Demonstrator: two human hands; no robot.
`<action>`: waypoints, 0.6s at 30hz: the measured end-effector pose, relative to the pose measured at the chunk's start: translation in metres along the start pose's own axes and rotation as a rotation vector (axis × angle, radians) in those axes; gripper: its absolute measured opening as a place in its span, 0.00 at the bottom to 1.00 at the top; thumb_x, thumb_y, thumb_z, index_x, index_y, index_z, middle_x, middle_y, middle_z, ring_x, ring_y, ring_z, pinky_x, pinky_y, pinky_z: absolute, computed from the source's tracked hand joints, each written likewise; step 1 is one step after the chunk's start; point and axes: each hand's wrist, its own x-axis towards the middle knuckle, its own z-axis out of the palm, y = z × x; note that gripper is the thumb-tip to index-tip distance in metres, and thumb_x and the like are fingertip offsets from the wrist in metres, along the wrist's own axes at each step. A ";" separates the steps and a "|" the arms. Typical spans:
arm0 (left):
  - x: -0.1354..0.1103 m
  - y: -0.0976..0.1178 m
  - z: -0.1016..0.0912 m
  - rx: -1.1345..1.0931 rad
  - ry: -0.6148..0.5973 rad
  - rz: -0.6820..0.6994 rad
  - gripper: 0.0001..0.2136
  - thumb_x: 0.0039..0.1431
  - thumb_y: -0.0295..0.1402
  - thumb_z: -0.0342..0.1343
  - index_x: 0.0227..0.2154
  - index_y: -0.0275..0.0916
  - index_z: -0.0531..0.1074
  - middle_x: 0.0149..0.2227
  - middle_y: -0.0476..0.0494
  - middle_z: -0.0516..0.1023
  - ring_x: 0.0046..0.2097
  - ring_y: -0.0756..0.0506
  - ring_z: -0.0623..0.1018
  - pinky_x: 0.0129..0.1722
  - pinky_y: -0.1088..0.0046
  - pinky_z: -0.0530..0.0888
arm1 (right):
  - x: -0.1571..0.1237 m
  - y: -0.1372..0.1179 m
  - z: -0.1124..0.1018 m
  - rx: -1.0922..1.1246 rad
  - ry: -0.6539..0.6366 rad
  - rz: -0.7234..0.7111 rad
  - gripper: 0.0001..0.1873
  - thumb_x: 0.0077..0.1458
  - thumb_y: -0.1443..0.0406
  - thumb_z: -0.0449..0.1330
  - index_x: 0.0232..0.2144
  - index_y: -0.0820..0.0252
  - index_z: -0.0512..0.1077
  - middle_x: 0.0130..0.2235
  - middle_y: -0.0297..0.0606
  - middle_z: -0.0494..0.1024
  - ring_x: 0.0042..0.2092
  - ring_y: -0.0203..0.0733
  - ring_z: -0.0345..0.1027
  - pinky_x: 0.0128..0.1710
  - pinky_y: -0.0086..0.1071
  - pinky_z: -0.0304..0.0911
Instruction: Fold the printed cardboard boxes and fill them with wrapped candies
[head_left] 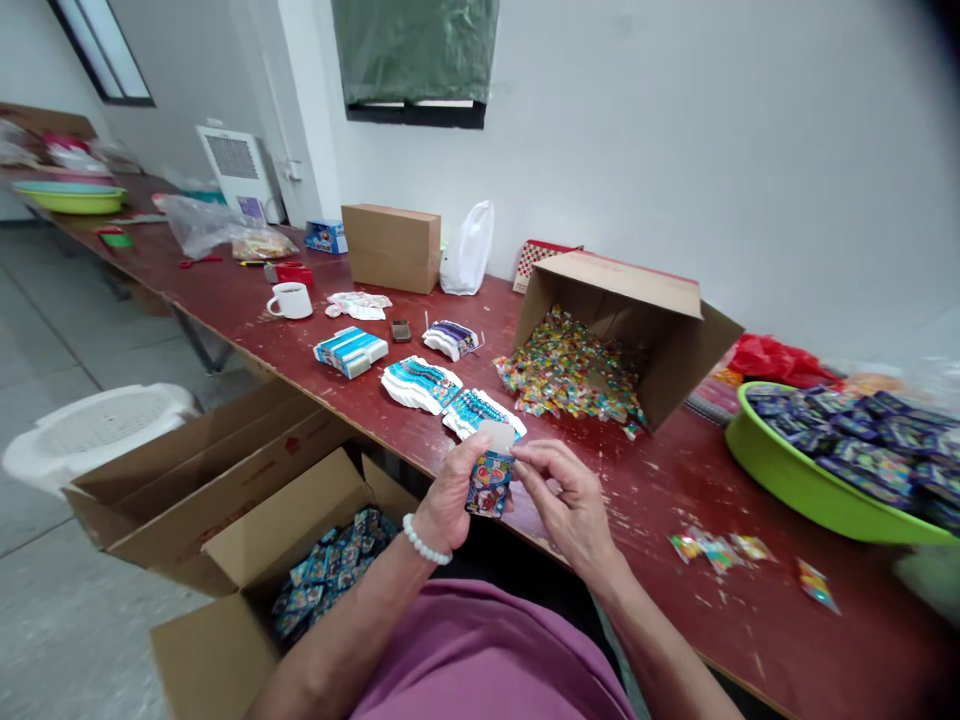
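Over the table's front edge, my left hand (448,492) is closed around a small printed cardboard candy box (490,485), which stands upright with its white top flap up. My right hand (566,497) meets the box's upper right edge, thumb and forefinger pinched together there. Just beyond the box lie two fanned stacks of flat blue-and-white boxes, a nearer stack (480,410) and a farther stack (421,384). Below my left forearm, an open carton (247,535) holds many small printed boxes (334,570).
On the red table (637,510), a tipped carton (679,350) spills wrapped candies (574,370). A green basin (787,475) of dark packets stands right, near several loose candies (720,550). A white mug (290,300) and brown box (394,248) stand farther back. A white stool (105,430) is left.
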 end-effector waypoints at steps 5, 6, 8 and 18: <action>-0.007 -0.002 0.000 0.007 -0.033 0.026 0.20 0.55 0.42 0.59 0.46 0.33 0.73 0.29 0.45 0.80 0.23 0.47 0.77 0.19 0.73 0.74 | 0.006 -0.008 0.000 0.093 -0.059 0.128 0.09 0.58 0.59 0.61 0.31 0.57 0.76 0.36 0.40 0.77 0.38 0.43 0.71 0.39 0.35 0.65; -0.008 -0.002 -0.001 0.006 -0.046 0.027 0.20 0.55 0.42 0.58 0.46 0.33 0.73 0.29 0.45 0.79 0.22 0.47 0.77 0.18 0.73 0.74 | 0.007 -0.008 0.001 0.153 -0.071 0.195 0.10 0.57 0.58 0.63 0.29 0.58 0.75 0.35 0.39 0.77 0.36 0.42 0.70 0.37 0.34 0.65; -0.010 -0.002 -0.001 0.018 -0.067 0.025 0.20 0.56 0.42 0.57 0.46 0.32 0.73 0.27 0.44 0.79 0.21 0.48 0.76 0.18 0.73 0.73 | 0.011 -0.009 0.003 0.302 -0.067 0.320 0.12 0.51 0.56 0.67 0.29 0.59 0.74 0.31 0.36 0.76 0.31 0.39 0.69 0.33 0.32 0.65; -0.022 0.013 0.012 -0.008 -0.260 -0.047 0.25 0.62 0.50 0.48 0.49 0.32 0.72 0.28 0.40 0.80 0.18 0.45 0.75 0.16 0.71 0.72 | 0.015 -0.026 -0.008 0.337 -0.105 0.305 0.14 0.51 0.54 0.66 0.31 0.59 0.76 0.28 0.33 0.75 0.27 0.37 0.66 0.30 0.31 0.63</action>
